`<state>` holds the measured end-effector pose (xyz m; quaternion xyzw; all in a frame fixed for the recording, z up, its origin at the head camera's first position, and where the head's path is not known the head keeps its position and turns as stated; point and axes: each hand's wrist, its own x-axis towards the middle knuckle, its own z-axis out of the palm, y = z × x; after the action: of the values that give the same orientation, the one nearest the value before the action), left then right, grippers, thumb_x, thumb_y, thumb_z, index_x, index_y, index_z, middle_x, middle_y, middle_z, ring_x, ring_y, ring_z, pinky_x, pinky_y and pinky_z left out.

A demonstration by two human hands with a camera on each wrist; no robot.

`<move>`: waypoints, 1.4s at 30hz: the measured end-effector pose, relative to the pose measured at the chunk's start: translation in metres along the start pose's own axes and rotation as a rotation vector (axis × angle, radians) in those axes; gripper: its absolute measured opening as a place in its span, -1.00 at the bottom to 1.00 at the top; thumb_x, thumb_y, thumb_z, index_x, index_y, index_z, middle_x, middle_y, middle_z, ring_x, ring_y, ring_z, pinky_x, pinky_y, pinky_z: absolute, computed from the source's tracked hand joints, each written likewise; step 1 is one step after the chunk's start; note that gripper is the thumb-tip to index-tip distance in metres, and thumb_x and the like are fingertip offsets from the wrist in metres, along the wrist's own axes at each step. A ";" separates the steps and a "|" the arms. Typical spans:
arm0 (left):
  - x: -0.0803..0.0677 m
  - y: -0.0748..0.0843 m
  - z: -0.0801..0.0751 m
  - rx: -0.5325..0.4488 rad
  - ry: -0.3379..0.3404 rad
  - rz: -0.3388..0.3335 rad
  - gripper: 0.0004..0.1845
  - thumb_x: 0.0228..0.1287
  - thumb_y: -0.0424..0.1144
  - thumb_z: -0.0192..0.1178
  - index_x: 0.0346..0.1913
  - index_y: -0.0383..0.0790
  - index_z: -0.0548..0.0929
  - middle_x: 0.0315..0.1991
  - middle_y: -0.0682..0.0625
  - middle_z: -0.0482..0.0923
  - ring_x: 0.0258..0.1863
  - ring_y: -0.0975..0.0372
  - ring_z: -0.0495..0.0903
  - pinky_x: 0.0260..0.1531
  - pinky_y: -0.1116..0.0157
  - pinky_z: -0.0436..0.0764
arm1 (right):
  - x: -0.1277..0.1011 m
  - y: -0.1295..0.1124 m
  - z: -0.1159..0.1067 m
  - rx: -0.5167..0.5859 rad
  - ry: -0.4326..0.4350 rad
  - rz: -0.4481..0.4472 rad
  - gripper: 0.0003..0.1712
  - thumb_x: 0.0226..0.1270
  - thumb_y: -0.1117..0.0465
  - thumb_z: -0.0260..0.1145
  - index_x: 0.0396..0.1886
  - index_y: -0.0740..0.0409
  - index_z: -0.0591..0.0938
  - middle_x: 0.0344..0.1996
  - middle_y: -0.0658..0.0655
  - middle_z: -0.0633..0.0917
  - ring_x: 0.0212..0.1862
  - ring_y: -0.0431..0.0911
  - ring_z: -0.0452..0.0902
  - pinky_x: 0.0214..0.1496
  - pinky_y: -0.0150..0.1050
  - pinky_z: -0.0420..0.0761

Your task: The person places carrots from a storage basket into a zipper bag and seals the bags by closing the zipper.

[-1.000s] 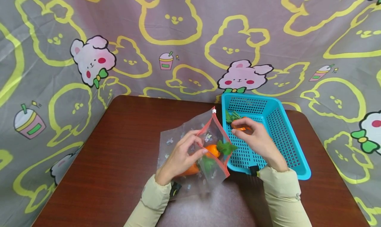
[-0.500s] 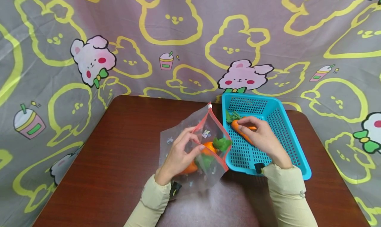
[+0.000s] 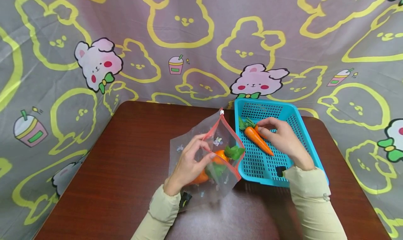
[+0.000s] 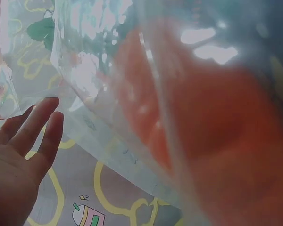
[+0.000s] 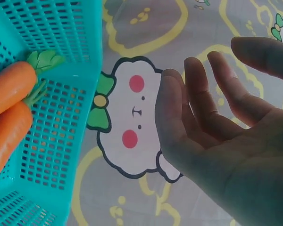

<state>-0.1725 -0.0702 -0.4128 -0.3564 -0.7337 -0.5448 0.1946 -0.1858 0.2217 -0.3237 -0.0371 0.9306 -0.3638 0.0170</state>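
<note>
In the head view my left hand (image 3: 190, 164) pinches the red-edged mouth of a clear zip bag (image 3: 189, 145) with a white slider, and the mouth gapes toward the right. Orange produce (image 3: 220, 156) with green leaves (image 3: 234, 152) lies inside the bag. The left wrist view shows blurred orange shapes (image 4: 212, 117) through the plastic. My right hand (image 3: 283, 138) hovers over the blue basket, fingers loosely bent with nothing between them, close to the carrots. One carrot (image 3: 258, 140) lies slanted in the basket; a second carrot (image 5: 9, 134) beside it shows in the right wrist view.
The perforated blue basket (image 3: 315, 163) stands at the right of the brown table (image 3: 126, 156), its left rim right by the bag's mouth. Behind the table hangs a grey curtain (image 3: 195, 33) with cartoon rabbits.
My right hand has drawn back to the right, uncovering the front carrot. The bag's mouth shifted slightly left and up early on; my left hand keeps its pinch.
</note>
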 end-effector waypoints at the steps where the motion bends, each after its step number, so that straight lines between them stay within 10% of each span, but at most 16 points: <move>1: 0.000 0.000 0.000 0.000 -0.001 -0.001 -0.78 0.16 -0.37 0.34 -0.24 -0.20 0.48 0.14 -0.15 0.51 0.07 0.07 0.59 0.05 0.19 0.58 | 0.001 0.000 0.000 -0.004 -0.005 0.001 -0.58 0.47 0.02 0.10 0.13 0.20 0.53 0.07 0.22 0.60 0.07 0.09 0.48 -0.05 -0.14 0.57; 42: 0.001 0.002 -0.001 -0.051 -0.009 0.098 -0.81 0.25 -0.28 0.29 -0.25 -0.24 0.47 0.13 -0.18 0.51 0.04 0.07 0.63 0.18 0.21 0.52 | 0.042 0.014 0.000 -0.169 -0.109 0.057 -0.61 0.43 0.12 0.08 0.12 0.26 0.50 0.08 0.34 0.57 0.00 0.16 0.57 0.02 0.05 0.56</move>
<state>-0.1713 -0.0702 -0.4104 -0.3990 -0.7023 -0.5514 0.2087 -0.2285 0.2289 -0.3335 -0.0319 0.9563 -0.2807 0.0748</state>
